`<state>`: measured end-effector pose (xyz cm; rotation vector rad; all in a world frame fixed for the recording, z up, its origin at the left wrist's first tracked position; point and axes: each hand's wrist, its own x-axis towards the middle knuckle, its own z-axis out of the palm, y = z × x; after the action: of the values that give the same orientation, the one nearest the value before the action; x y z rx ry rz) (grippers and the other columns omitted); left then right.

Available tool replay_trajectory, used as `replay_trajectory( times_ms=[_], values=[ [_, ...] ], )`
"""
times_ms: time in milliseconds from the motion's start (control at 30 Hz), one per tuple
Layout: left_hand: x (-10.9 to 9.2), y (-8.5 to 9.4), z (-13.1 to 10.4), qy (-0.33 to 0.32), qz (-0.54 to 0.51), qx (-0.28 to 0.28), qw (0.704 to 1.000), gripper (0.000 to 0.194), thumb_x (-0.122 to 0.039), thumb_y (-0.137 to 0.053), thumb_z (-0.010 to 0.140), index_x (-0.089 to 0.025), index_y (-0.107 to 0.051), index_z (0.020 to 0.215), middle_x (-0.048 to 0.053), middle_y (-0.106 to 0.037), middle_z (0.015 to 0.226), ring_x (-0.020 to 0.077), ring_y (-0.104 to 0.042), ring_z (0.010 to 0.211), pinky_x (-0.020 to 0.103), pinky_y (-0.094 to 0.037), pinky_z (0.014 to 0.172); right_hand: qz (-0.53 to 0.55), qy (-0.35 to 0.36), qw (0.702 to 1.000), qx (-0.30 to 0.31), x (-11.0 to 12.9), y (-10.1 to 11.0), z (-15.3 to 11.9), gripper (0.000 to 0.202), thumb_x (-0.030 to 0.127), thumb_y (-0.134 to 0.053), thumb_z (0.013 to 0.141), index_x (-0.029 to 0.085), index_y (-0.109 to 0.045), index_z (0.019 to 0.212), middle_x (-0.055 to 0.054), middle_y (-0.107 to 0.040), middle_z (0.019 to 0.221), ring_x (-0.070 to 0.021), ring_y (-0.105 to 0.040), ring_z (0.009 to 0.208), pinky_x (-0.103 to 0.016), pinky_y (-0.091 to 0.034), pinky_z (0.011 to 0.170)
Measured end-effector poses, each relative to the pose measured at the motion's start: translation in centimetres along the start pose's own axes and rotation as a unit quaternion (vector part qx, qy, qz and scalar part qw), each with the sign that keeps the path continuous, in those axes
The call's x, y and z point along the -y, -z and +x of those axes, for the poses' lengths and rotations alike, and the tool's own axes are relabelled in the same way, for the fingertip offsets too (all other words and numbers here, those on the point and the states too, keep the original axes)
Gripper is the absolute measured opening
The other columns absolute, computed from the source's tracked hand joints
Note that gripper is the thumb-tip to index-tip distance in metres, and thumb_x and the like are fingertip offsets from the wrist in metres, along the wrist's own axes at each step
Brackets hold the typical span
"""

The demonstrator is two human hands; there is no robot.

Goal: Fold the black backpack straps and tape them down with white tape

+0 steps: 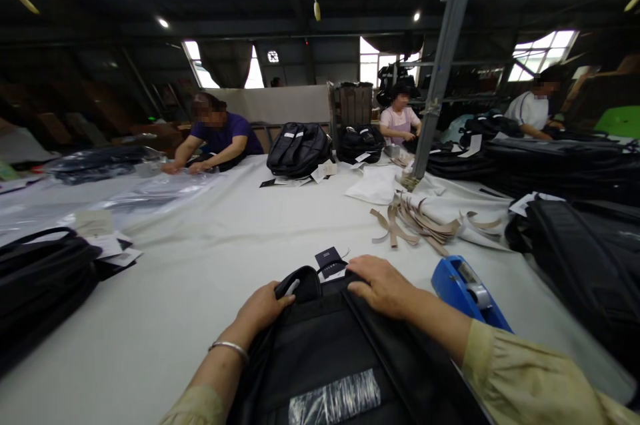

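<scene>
A black backpack (315, 338) lies in front of me with its two shoulder straps facing up. Clear crinkled film (335, 398) wraps a band across its lower part. My left hand (264, 311) is closed on the backpack's upper left edge, by the top of the strap, where a small pale piece (293, 287) shows. At the upper right, my right hand (383, 286) curls over the other strap top, its fingertips partly hidden. A dark hang tag (329, 261) lies just beyond the top handle, between the hands.
A blue tape dispenser (467, 295) stands right of my right hand. Beyond it lie grey-brown strips (425, 218). Black bags sit at left (45, 285), right (590, 265) and far middle (299, 148). A metal post (443, 71) rises from the table. Several co-workers work across it.
</scene>
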<state>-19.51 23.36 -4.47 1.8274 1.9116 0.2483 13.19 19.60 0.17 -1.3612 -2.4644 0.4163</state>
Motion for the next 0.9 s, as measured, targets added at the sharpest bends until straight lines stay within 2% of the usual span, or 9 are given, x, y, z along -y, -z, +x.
replay_trajectory(
  times_ms=[167,267,333,433,500,533,633,767,900],
  values=[
    [-1.0,3.5,-1.6,0.047,0.082,-0.019,0.995,0.055,-0.059,-0.056,0.074,-0.017,-0.062,0.109,0.018,-0.071,0.101,0.0361,-0.065,0.098,0.042,-0.047,0.082,0.008,0.022,0.993,0.118,0.9,-3.9,-2.9,0.079,0.064,-0.049,0.085,0.023,-0.029,0.151,-0.010,-0.016,0.160,-0.0367,-0.011,0.146,-0.056,-0.013,0.114],
    [-2.5,6.0,-5.8,0.079,0.214,-0.137,0.964,0.071,-0.052,-0.062,0.072,-0.011,-0.052,0.129,0.027,-0.063,0.117,0.0465,-0.054,0.115,0.056,-0.043,0.089,0.001,0.019,0.992,0.121,0.4,-4.6,-3.1,0.077,0.063,-0.046,0.087,0.023,-0.029,0.151,-0.010,-0.014,0.160,-0.0361,-0.009,0.146,-0.056,-0.012,0.115],
    [-3.9,5.2,-10.1,0.005,0.242,-0.221,0.945,0.078,-0.043,-0.068,0.069,-0.012,-0.048,0.137,0.027,-0.049,0.137,0.0482,-0.031,0.135,0.062,-0.029,0.104,-0.002,0.024,0.993,0.119,0.3,-4.4,-3.0,0.076,0.063,-0.047,0.087,0.023,-0.031,0.150,-0.009,-0.017,0.160,-0.0351,-0.011,0.146,-0.054,-0.013,0.116],
    [-5.8,-1.9,-17.9,-0.217,0.109,-0.164,0.956,0.074,-0.047,-0.075,0.064,-0.029,-0.055,0.134,0.012,-0.045,0.147,0.0404,-0.024,0.142,0.055,-0.020,0.115,-0.003,0.029,0.994,0.104,0.7,-3.5,-3.0,0.072,0.059,-0.050,0.088,0.024,-0.035,0.149,-0.008,-0.022,0.159,-0.0327,-0.015,0.146,-0.050,-0.015,0.116],
    [-6.6,-8.7,-22.6,-0.407,0.095,-0.067,0.906,0.067,-0.042,-0.073,0.069,-0.046,-0.052,0.132,0.003,-0.051,0.144,0.0369,-0.040,0.134,0.054,-0.028,0.112,-0.008,0.043,0.995,0.090,1.2,-2.7,-3.3,0.065,0.054,-0.052,0.089,0.022,-0.041,0.145,-0.009,-0.029,0.156,-0.0345,-0.020,0.143,-0.051,-0.018,0.115],
    [-6.8,-11.8,-24.6,-0.466,0.110,-0.069,0.875,0.061,-0.033,-0.070,0.075,-0.052,-0.051,0.130,0.001,-0.057,0.138,0.0327,-0.049,0.128,0.052,-0.030,0.111,-0.011,0.052,0.995,0.084,1.4,-2.3,-3.6,0.060,0.051,-0.053,0.091,0.020,-0.045,0.142,-0.010,-0.033,0.154,-0.0353,-0.025,0.141,-0.053,-0.021,0.114],
    [-8.0,-16.5,-28.6,-0.468,0.208,-0.079,0.855,0.078,-0.017,-0.063,0.078,-0.045,-0.033,0.144,0.005,-0.050,0.145,0.0315,-0.047,0.131,0.052,-0.033,0.109,-0.008,0.067,0.994,0.081,1.8,-1.0,-5.4,0.048,0.042,-0.055,0.093,0.017,-0.051,0.133,-0.011,-0.045,0.143,-0.0321,-0.043,0.129,-0.056,-0.034,0.106],
    [-11.5,-12.7,-28.9,-0.338,0.267,0.071,0.900,0.115,-0.021,-0.079,0.053,-0.038,-0.020,0.151,0.010,-0.018,0.160,0.0421,-0.018,0.144,0.066,-0.022,0.110,0.003,0.072,0.993,0.094,2.2,0.8,-10.4,0.042,0.043,-0.059,0.091,0.018,-0.059,0.123,-0.011,-0.052,0.137,-0.0290,-0.046,0.127,-0.051,-0.034,0.107],
    [-15.0,-8.5,-25.4,-0.304,0.237,0.153,0.910,0.115,-0.030,-0.078,0.052,-0.033,-0.020,0.152,0.008,-0.009,0.162,0.0373,-0.006,0.147,0.062,-0.011,0.115,0.020,0.179,0.982,0.056,3.1,1.8,-16.1,0.040,0.044,-0.052,0.093,0.016,-0.063,0.121,-0.012,-0.059,0.132,-0.0241,-0.046,0.129,-0.039,-0.030,0.110]
  ],
)
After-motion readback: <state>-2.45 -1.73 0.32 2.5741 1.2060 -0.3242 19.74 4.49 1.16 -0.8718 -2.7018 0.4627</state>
